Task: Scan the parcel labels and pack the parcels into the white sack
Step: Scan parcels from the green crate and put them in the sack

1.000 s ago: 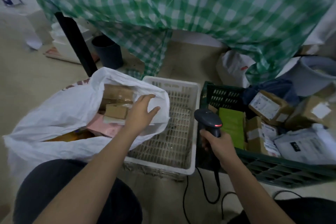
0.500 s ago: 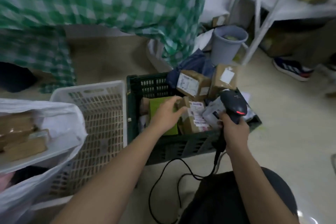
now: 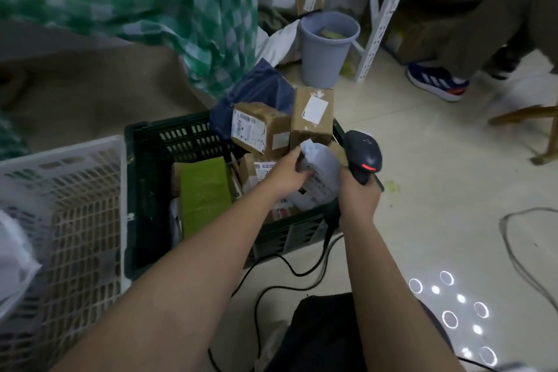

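Pale floor tiles (image 3: pixel 422 160) run off to the right of a dark green crate (image 3: pixel 181 139), with open room there but for one loose cable (image 3: pixel 513 251). Beside the crate's left wall stands one white lattice basket (image 3: pixel 75 190), and at the far left edge a corner of the white sack (image 3: pixel 12 266) shows. One grey bin (image 3: pixel 326 48) stands behind the crate, near a white rack leg (image 3: pixel 380 24).

Two brown cartons sit high in the crate: a labelled carton (image 3: pixel 259 130) and a taller carton (image 3: pixel 314 112) touching it; their label print is too small to read. One green packet (image 3: pixel 205 190) lies low inside, and a dark blue mailer (image 3: pixel 256 90) leans on the back rim.

The left hand (image 3: pixel 287 175) grips one white poly parcel (image 3: pixel 317 178) at its top, above the crate's right end. The right hand (image 3: pixel 359 196) is wrapped round the handle of a black barcode scanner (image 3: pixel 363 154), just beside that parcel. One blue sneaker (image 3: pixel 434 81) with white stripes stands far right.
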A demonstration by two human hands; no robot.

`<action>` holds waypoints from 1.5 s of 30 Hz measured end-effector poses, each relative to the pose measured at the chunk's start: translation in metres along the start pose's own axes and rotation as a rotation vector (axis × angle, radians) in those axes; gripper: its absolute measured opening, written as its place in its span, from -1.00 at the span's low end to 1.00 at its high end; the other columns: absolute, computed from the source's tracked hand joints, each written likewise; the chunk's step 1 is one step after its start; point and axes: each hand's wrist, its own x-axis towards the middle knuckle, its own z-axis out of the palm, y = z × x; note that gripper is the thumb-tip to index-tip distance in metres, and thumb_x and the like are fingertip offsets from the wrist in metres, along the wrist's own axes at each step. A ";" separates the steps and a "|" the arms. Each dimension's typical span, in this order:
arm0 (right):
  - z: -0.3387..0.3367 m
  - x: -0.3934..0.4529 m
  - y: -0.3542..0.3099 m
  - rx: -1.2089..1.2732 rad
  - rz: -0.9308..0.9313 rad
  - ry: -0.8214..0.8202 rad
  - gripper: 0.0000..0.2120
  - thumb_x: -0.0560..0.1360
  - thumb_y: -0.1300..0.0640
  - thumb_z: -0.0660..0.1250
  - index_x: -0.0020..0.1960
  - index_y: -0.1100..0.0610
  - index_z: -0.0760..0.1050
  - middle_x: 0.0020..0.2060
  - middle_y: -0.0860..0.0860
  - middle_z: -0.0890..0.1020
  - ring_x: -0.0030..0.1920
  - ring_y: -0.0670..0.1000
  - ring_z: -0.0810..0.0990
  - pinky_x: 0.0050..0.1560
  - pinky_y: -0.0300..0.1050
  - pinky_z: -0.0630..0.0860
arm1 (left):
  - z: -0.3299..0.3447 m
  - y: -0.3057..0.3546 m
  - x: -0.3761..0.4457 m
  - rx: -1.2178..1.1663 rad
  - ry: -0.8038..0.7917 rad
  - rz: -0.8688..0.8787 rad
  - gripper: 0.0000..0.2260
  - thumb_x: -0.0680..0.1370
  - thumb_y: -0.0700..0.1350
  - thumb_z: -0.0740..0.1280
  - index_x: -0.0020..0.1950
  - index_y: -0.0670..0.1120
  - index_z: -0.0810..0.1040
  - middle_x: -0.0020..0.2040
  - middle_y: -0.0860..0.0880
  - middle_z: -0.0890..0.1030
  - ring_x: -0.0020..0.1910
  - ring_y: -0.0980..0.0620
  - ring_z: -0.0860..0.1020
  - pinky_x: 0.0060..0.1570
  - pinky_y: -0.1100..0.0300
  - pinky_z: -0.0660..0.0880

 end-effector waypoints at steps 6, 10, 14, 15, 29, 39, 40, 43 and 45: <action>0.010 -0.022 -0.011 0.045 -0.067 -0.135 -0.86 0.45 0.18 0.38 -0.18 -0.03 0.47 -0.22 -0.03 0.60 -0.09 0.10 0.58 -0.01 0.00 0.49 | -0.029 -0.020 -0.027 -0.139 0.260 0.050 -0.75 0.53 -0.12 0.39 0.19 -0.01 0.52 0.06 0.02 0.59 0.03 0.05 0.56 -0.06 0.19 0.53; 0.032 -0.051 -0.023 0.186 0.037 -0.404 -0.86 0.47 0.24 0.40 -0.01 0.06 0.55 -0.05 0.08 0.67 0.00 0.11 0.65 0.04 0.02 0.61 | -0.083 -0.037 -0.075 -0.223 0.455 0.053 -0.86 0.47 -0.06 0.46 -0.02 -0.03 0.57 -0.04 -0.06 0.64 -0.05 -0.01 0.61 -0.02 0.06 0.56; 0.071 -0.094 -0.020 0.187 0.074 -0.597 -0.85 0.47 0.24 0.43 0.01 0.09 0.56 -0.06 0.06 0.67 0.06 0.19 0.65 0.10 0.13 0.60 | -0.135 -0.052 -0.125 -0.176 0.636 0.062 -0.89 0.50 -0.06 0.43 -0.17 -0.02 0.54 -0.20 -0.07 0.59 -0.21 0.06 0.53 -0.15 0.16 0.48; 0.080 -0.107 -0.018 0.142 0.062 -0.632 -0.85 0.46 0.20 0.45 0.01 0.08 0.57 -0.08 0.04 0.68 0.07 0.20 0.64 0.13 0.16 0.56 | -0.146 -0.058 -0.139 -0.174 0.673 0.045 -0.88 0.51 -0.06 0.42 -0.17 -0.04 0.54 -0.23 -0.05 0.58 -0.25 0.08 0.51 -0.19 0.19 0.46; 0.132 -0.212 0.046 -0.121 0.213 -0.842 -0.91 0.46 0.27 0.43 -0.10 0.13 0.55 -0.01 0.23 0.65 -0.07 0.15 0.63 -0.02 0.10 0.63 | -0.178 -0.167 -0.256 -0.380 0.595 -0.185 -0.80 0.58 -0.24 0.30 0.15 -0.01 0.55 0.07 0.01 0.64 0.05 -0.01 0.61 0.08 0.01 0.55; 0.077 -0.239 0.044 -0.447 -0.044 -0.839 -0.84 0.46 0.19 0.41 -0.21 0.28 0.55 -0.45 0.09 0.59 -0.43 0.04 0.56 -0.30 -0.02 0.55 | -0.173 -0.165 -0.263 -0.403 0.771 -0.265 -0.98 0.53 -0.21 0.37 -0.08 -0.11 0.57 -0.03 -0.11 0.67 -0.16 -0.03 0.61 -0.19 0.14 0.51; 0.071 -0.245 0.046 -0.451 -0.022 -0.851 -0.84 0.46 0.19 0.40 -0.21 0.28 0.55 -0.45 0.09 0.57 -0.44 0.05 0.56 -0.33 -0.07 0.53 | -0.172 -0.164 -0.264 -0.407 0.780 -0.256 -0.98 0.53 -0.21 0.38 -0.08 -0.10 0.57 -0.03 -0.11 0.67 -0.16 -0.02 0.61 -0.17 0.12 0.51; 0.061 -0.259 0.052 -0.482 -0.013 -0.864 -0.85 0.45 0.20 0.38 -0.24 0.27 0.53 -0.44 0.10 0.55 -0.46 0.04 0.59 -0.36 -0.12 0.51 | -0.170 -0.162 -0.267 -0.397 0.804 -0.265 -0.97 0.53 -0.20 0.37 -0.05 -0.10 0.56 -0.02 -0.09 0.65 -0.07 -0.04 0.61 -0.01 0.05 0.56; 0.058 -0.265 0.053 -0.495 -0.015 -0.852 -0.85 0.45 0.22 0.37 -0.26 0.26 0.52 -0.44 0.10 0.55 -0.47 0.04 0.59 -0.36 -0.10 0.49 | -0.169 -0.161 -0.268 -0.400 0.819 -0.267 -0.97 0.53 -0.19 0.37 -0.06 -0.09 0.55 -0.02 -0.09 0.65 -0.05 -0.05 0.61 0.02 0.03 0.56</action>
